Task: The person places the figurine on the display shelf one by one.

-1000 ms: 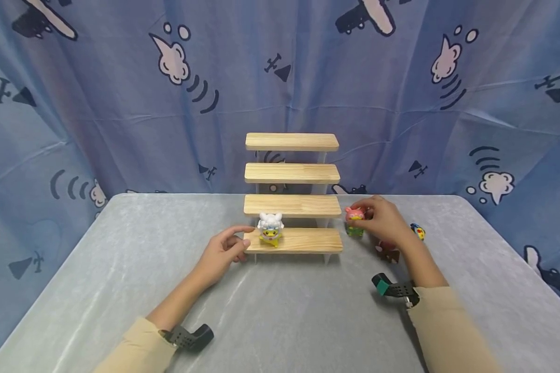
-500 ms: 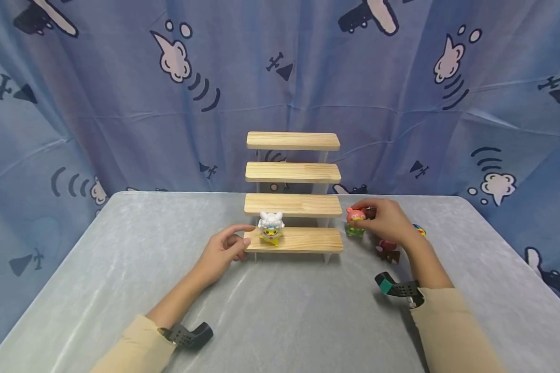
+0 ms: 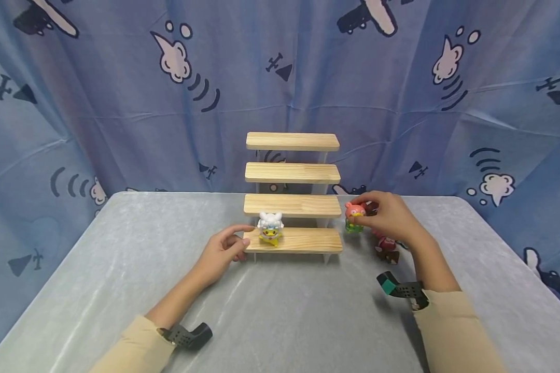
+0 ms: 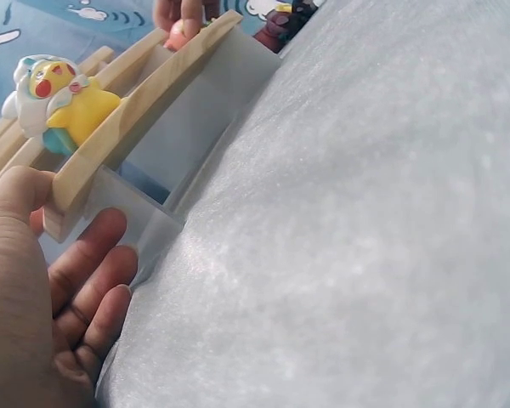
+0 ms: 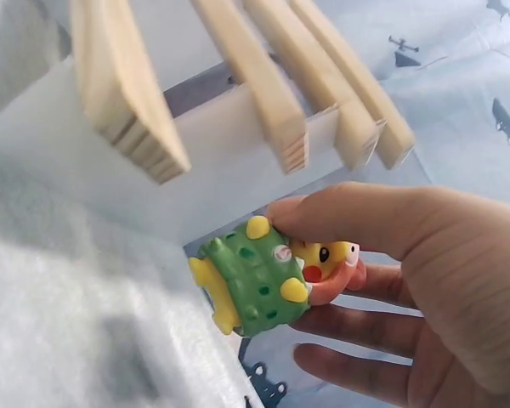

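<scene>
A four-step wooden riser (image 3: 292, 207) stands at the table's middle. On its lowest step sits a yellow figure with a white woolly hood (image 3: 270, 228) (image 4: 55, 95). My left hand (image 3: 225, 249) (image 4: 42, 289) holds the left end of that lowest step, thumb on top. My right hand (image 3: 385, 216) (image 5: 408, 280) pinches a small figure with a pink head and green body (image 3: 354, 217) (image 5: 268, 276), lifted just right of the riser's right end.
A dark red-brown figure (image 3: 386, 249) lies on the grey table (image 3: 121, 259) near my right wrist. A blue patterned curtain (image 3: 121, 103) hangs behind the table. Black wrist mounts (image 3: 401, 289) sit on both sleeves.
My right hand has lifted the pink-and-green figure slightly up off the table. The left hand and the hooded figure have not moved.
</scene>
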Action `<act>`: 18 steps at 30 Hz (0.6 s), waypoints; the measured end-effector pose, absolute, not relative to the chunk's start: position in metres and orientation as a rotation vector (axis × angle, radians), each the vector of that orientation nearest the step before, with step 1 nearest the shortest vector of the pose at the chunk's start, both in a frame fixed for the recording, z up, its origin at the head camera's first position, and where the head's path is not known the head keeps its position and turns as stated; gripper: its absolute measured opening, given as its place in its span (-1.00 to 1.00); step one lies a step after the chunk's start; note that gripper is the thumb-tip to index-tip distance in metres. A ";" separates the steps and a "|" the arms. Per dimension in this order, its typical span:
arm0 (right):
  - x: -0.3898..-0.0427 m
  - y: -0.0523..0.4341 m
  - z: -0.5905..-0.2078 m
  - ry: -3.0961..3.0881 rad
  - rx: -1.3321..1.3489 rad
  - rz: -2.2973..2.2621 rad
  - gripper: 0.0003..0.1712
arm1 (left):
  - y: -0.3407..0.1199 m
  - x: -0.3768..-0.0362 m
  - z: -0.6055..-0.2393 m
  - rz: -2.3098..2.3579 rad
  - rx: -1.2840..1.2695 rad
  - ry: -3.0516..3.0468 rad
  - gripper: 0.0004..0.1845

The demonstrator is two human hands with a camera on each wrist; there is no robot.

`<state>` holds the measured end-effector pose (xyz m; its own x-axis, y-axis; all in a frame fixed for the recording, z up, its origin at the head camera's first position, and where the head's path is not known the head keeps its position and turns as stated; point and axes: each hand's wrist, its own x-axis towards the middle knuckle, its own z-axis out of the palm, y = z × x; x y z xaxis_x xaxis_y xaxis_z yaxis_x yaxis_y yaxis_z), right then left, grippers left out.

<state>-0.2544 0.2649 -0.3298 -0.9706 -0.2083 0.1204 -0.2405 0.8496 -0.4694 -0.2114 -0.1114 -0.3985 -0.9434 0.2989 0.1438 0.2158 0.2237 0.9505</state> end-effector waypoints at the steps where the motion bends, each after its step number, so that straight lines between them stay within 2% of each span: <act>1: -0.253 0.264 -0.328 -2.957 0.358 0.763 -0.48 | -0.112 -0.211 -0.399 1.848 0.507 2.403 -0.67; 18: -0.232 0.247 -0.299 -2.879 0.490 0.822 -0.51 | -0.112 -0.213 -0.401 1.843 0.511 2.403 -0.66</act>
